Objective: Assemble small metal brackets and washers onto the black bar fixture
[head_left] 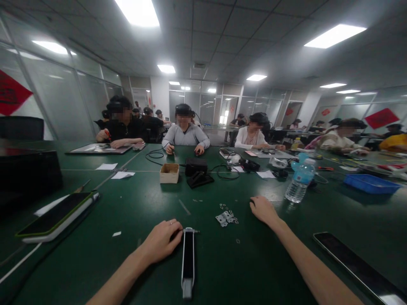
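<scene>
On the tabletop (222,271), we should steady the device (188,258) lightly, our left hand (163,240) by its far end, our right hand (264,209) beyond brackets (224,218) to its right, both grips' closure unclear.

Workroom, office type: glass partitions (59,91) are lining the room; ceiling light panels (335,36) are shining; co-workers (186,135) in headgear (183,108) are sitting along the far edge of a green tabletop (143,203); metal brackets (224,218) are lying toward its near edge.
</scene>
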Tool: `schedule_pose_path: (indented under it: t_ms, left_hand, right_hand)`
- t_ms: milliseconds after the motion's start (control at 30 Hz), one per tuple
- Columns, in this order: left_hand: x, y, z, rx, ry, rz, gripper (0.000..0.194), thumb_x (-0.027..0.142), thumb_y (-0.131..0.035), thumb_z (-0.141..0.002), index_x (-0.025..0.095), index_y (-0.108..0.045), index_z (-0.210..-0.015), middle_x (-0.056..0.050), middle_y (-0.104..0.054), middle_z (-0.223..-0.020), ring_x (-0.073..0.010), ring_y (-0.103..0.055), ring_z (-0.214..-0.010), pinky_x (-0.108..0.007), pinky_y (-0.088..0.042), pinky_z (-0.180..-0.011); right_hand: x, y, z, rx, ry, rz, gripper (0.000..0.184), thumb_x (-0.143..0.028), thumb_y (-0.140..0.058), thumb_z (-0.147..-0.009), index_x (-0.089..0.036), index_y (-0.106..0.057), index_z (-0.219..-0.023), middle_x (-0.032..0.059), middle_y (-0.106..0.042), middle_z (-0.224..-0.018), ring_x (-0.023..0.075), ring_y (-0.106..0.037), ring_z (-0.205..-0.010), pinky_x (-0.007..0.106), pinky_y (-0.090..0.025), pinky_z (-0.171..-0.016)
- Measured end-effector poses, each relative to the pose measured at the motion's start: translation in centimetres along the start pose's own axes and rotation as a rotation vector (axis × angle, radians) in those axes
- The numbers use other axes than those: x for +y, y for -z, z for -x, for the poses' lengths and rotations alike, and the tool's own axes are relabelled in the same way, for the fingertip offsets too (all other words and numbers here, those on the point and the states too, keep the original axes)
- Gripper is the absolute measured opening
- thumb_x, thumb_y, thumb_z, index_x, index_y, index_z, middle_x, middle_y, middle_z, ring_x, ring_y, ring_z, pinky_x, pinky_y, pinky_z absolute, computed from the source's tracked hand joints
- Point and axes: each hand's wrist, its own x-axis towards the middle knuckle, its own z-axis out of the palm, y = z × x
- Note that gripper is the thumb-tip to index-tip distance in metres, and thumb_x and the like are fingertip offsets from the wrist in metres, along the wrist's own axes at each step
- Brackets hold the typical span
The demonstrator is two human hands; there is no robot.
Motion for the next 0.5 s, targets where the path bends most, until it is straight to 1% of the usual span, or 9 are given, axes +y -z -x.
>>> schedule_pose_path:
  t_ms: [100, 233, 300, 367, 433, 500]
  left_hand:
    - [0.2, 0.2, 0.0, -0.001, 0.002, -0.002, 0.026, 0.027, -0.036, -0.093, 0.018, -0.060, -0.091, -0.005, -0.062, -0.088, -0.0186, -0.059, -0.078, -0.030, -0.044, -0.072]
    - [0.3, 0.2, 0.2, -0.006, 0.008, -0.001, 0.026, 0.026, -0.036, -0.093, 0.017, -0.060, -0.092, -0.005, -0.063, -0.089, -0.0182, -0.058, -0.077, -0.031, -0.044, -0.072]
    - [0.3, 0.2, 0.2, -0.006, 0.009, -0.003, 0.026, 0.026, -0.036, -0.093, 0.017, -0.060, -0.092, -0.005, -0.063, -0.089, -0.0180, -0.058, -0.077, -0.031, -0.044, -0.072]
    - [0.3, 0.2, 0.2, -0.003, 0.007, 0.000, 0.026, 0.027, -0.036, -0.093, 0.018, -0.060, -0.092, -0.005, -0.063, -0.089, -0.0181, -0.058, -0.078, -0.031, -0.044, -0.073]
    - [0.3, 0.2, 0.1, -0.003, 0.008, 0.008, 0.026, 0.027, -0.036, -0.093, 0.018, -0.060, -0.092, -0.005, -0.063, -0.089, -0.0184, -0.058, -0.079, -0.031, -0.044, -0.073]
    - [0.4, 0.2, 0.1, -0.005, 0.011, 0.015, 0.026, 0.027, -0.035, -0.093, 0.018, -0.060, -0.092, -0.005, -0.063, -0.089, -0.0184, -0.058, -0.079, -0.031, -0.044, -0.072]
  right_hand:
    - [0.0, -0.3, 0.0, -0.021, 0.024, 0.041, 0.034, -0.018, -0.039, -0.088, -0.008, -0.066, -0.106, 0.0216, -0.061, -0.110, 0.0318, -0.055, -0.106, 0.042, -0.042, -0.091]
    - [-2.1, -0.6, 0.5, -0.050, 0.117, 0.039, 0.031, -0.011, -0.041, -0.085, -0.011, -0.067, -0.102, 0.0187, -0.063, -0.104, 0.0275, -0.058, -0.099, 0.036, -0.044, -0.086]
    - [-3.4, -0.6, 0.9, -0.062, 0.184, 0.013, 0.032, -0.010, -0.041, -0.085, -0.013, -0.067, -0.103, 0.0165, -0.063, -0.103, 0.0251, -0.059, -0.098, 0.033, -0.045, -0.086]
    - [-4.4, -0.5, 1.4, -0.079, 0.274, -0.026, 0.031, -0.013, -0.041, -0.087, -0.016, -0.066, -0.104, 0.0119, -0.064, -0.104, 0.0212, -0.059, -0.099, 0.029, -0.044, -0.087]
    - [-5.0, -0.3, 1.7, -0.096, 0.383, -0.111, 0.029, -0.017, -0.042, -0.089, -0.019, -0.066, -0.104, 0.0075, -0.064, -0.104, 0.0177, -0.059, -0.098, 0.026, -0.044, -0.087]
    - [-5.3, 0.0, 1.8, -0.088, 0.456, -0.212, 0.027, -0.019, -0.043, -0.089, -0.019, -0.066, -0.102, 0.0059, -0.065, -0.102, 0.0166, -0.060, -0.095, 0.026, -0.045, -0.086]
